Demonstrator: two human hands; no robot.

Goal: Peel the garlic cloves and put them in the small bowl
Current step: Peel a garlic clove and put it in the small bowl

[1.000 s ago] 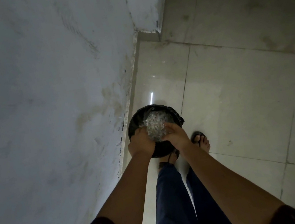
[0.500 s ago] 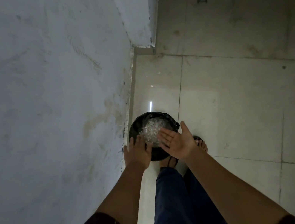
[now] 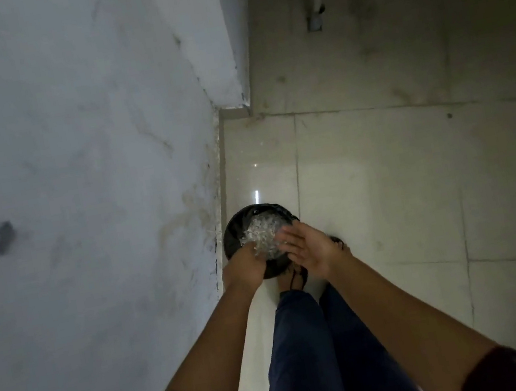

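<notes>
A clearing-up step is judged to be in hand, not the peeling itself. Pale papery shreds (image 3: 263,232), taken to be garlic skins, are heaped in a round black-lined bin (image 3: 234,233). The bin stands on the tiled floor (image 3: 379,195), just beside the wall (image 3: 73,158). The right hand (image 3: 306,248) is held over the bin's near rim, palm turned up and fingers straight and spread, with nothing in it. The left hand (image 3: 244,265) is lowered at the edge of the heap with its back to the camera. Its fingers are hidden, so it cannot be told whether anything is pinched. No garlic cloves and no small bowl are seen in this view. Next, any clinging skins would need to be brushed off over the bin.
</notes>
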